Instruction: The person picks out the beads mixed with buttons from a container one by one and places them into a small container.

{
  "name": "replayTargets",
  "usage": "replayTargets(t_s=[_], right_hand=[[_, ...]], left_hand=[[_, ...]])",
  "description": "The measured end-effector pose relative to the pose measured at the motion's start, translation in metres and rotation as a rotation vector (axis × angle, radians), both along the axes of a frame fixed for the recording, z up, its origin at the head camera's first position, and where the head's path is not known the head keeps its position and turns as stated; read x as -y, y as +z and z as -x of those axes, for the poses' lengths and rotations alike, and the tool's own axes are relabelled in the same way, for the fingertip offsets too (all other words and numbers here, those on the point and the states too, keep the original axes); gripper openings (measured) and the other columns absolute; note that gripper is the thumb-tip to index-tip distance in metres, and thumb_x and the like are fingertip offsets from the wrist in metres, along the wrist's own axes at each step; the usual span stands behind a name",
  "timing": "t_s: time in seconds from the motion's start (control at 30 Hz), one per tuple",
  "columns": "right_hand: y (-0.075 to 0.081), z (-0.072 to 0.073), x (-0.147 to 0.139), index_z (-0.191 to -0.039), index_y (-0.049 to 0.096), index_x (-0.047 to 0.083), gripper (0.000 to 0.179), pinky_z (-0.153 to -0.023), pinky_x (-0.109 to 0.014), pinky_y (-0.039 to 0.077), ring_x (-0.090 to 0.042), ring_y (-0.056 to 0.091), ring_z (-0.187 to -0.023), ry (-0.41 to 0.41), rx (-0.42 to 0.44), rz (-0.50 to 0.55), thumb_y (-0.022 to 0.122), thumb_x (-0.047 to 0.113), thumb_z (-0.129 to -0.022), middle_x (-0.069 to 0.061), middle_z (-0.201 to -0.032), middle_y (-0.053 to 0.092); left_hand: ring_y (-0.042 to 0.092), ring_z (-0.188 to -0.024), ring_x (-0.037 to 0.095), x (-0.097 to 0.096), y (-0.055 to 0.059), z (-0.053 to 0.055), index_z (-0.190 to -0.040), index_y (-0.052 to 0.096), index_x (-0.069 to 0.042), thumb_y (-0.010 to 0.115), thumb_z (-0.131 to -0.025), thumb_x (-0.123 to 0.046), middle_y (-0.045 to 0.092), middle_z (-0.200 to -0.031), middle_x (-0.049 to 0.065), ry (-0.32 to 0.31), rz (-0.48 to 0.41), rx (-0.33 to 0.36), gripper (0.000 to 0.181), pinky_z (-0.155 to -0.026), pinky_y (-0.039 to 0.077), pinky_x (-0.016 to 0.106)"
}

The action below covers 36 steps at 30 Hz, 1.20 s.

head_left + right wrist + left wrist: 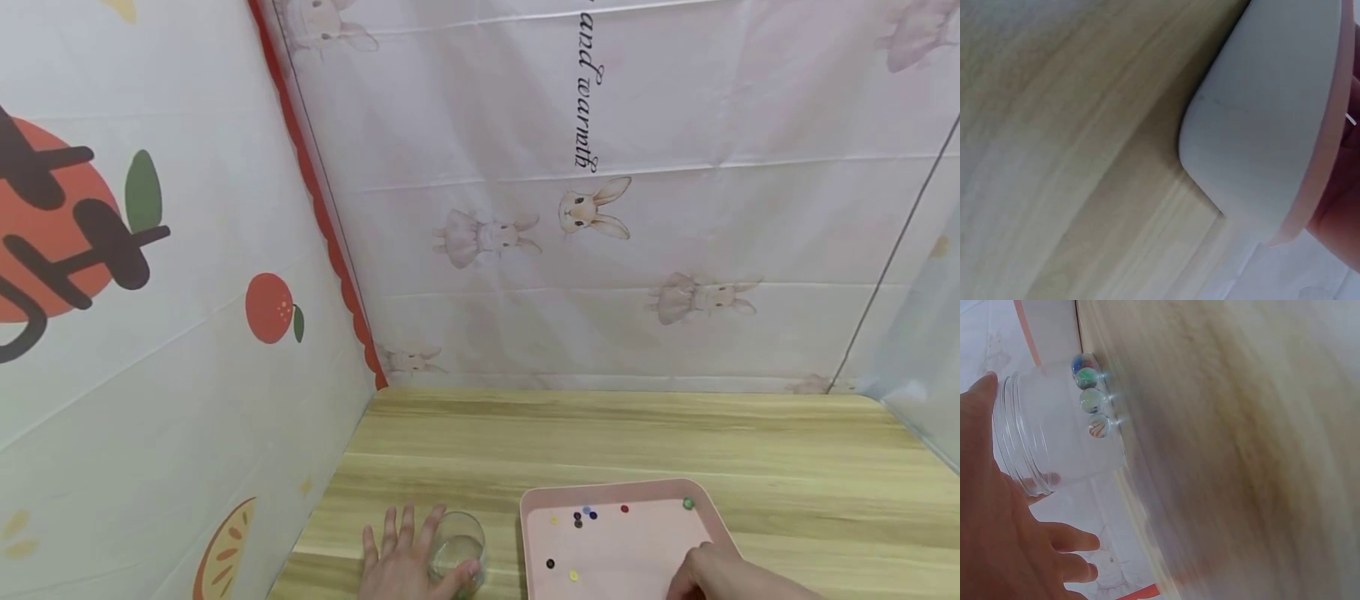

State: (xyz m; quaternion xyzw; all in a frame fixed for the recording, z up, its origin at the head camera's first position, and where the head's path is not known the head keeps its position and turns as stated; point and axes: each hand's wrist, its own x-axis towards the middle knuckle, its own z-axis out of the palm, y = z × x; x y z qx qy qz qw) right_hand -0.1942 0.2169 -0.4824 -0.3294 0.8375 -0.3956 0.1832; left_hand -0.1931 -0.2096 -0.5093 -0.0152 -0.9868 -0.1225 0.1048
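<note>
Hand (408,562) on jar (1060,434); wrist view: marbles (1091,400)

The pink tray (630,550) is cut off by the head view's lower edge. The fingertips of the right hand (705,575) are hidden, so whether anything is pinched cannot be told. The wooden tabletop (1241,450) is blurred in the left wrist view.
</note>
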Motion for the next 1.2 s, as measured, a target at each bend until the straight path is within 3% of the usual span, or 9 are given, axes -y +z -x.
replayTargets(t_s=[0.07, 0.13, 0.23, 0.43, 0.57, 0.77, 0.93, 1.2], right_hand=[[-0.001, 0.006, 0.002, -0.075, 0.074, 0.034, 0.013, -0.034, -0.016, 0.035, 0.012, 0.042, -0.047, 0.017, 0.004, 0.004, 0.078, 0.024, -0.081, 0.027, -0.057, 0.055], [0.0, 0.012, 0.004, -0.078, 0.075, 0.03, 0.009, -0.041, -0.017, 0.042, 0.011, 0.049, -0.053, 0.022, -0.002, 0.027, 0.078, 0.023, -0.083, 0.024, -0.062, 0.06], [0.003, 0.019, 0.008, -0.081, 0.075, 0.027, 0.009, -0.05, -0.018, 0.048, 0.009, 0.053, -0.062, 0.014, -0.072, 0.062, 0.076, 0.02, -0.087, 0.023, -0.068, 0.061], [0.013, 0.025, 0.014, -0.087, 0.072, 0.031, 0.018, -0.057, -0.018, 0.046, 0.006, 0.048, -0.084, -0.052, -0.389, 0.108, 0.075, 0.013, -0.087, 0.024, -0.079, 0.063], [0.024, 0.032, 0.019, -0.091, 0.07, 0.032, 0.026, -0.057, -0.018, 0.045, -0.001, 0.058, -0.079, -0.088, -0.552, 0.168, 0.079, 0.009, -0.083, 0.022, -0.084, 0.066], [0.044, 0.037, 0.029, -0.096, 0.07, 0.033, 0.023, -0.061, -0.022, 0.051, -0.001, 0.063, -0.079, -0.153, -0.514, 0.225, 0.075, 0.011, -0.088, 0.017, -0.09, 0.071], [0.057, 0.037, 0.041, -0.097, 0.07, 0.034, 0.021, -0.063, -0.022, 0.05, 0.0, 0.061, -0.078, -0.179, -0.54, 0.206, 0.075, 0.015, -0.089, 0.02, -0.087, 0.069], [0.076, 0.038, 0.067, -0.1, 0.071, 0.033, 0.015, -0.065, -0.022, 0.052, -0.003, 0.063, -0.08, -0.186, -0.445, 0.228, 0.073, 0.021, -0.092, 0.018, -0.091, 0.069]], left_hand=[[0.034, -0.14, 0.052, 0.0, 0.0, 0.0, -0.145, 0.048, -0.029, 0.045, -0.077, -0.088, 0.049, -0.145, 0.027, -0.002, 0.007, -0.006, 0.091, -0.109, 0.016, 0.077], [0.034, -0.14, 0.052, 0.0, 0.001, 0.0, -0.145, 0.048, -0.029, 0.045, -0.077, -0.089, 0.049, -0.145, 0.027, -0.003, 0.01, -0.009, 0.091, -0.109, 0.016, 0.078], [0.034, -0.14, 0.053, 0.0, 0.001, 0.0, -0.145, 0.048, -0.029, 0.045, -0.077, -0.089, 0.049, -0.145, 0.027, -0.003, 0.012, -0.009, 0.091, -0.109, 0.016, 0.078], [0.033, -0.141, 0.053, -0.001, 0.001, -0.001, -0.146, 0.048, -0.028, 0.046, -0.077, -0.088, 0.047, -0.147, 0.027, 0.008, -0.006, 0.015, 0.091, -0.11, 0.015, 0.077], [0.032, -0.141, 0.052, -0.001, 0.001, -0.001, -0.146, 0.048, -0.029, 0.047, -0.077, -0.088, 0.047, -0.147, 0.027, 0.009, -0.015, 0.021, 0.091, -0.11, 0.014, 0.077], [0.034, -0.14, 0.052, 0.002, -0.002, 0.001, -0.146, 0.048, -0.029, 0.046, -0.077, -0.088, 0.048, -0.146, 0.027, -0.001, 0.006, -0.017, 0.091, -0.11, 0.015, 0.077], [0.034, -0.14, 0.052, 0.004, -0.001, 0.001, -0.145, 0.048, -0.029, 0.046, -0.077, -0.089, 0.049, -0.146, 0.026, -0.01, 0.004, -0.017, 0.091, -0.11, 0.016, 0.076], [0.034, -0.14, 0.051, 0.007, -0.002, -0.001, -0.145, 0.048, -0.03, 0.044, -0.076, -0.09, 0.049, -0.146, 0.026, -0.01, 0.009, -0.009, 0.092, -0.11, 0.016, 0.076]])
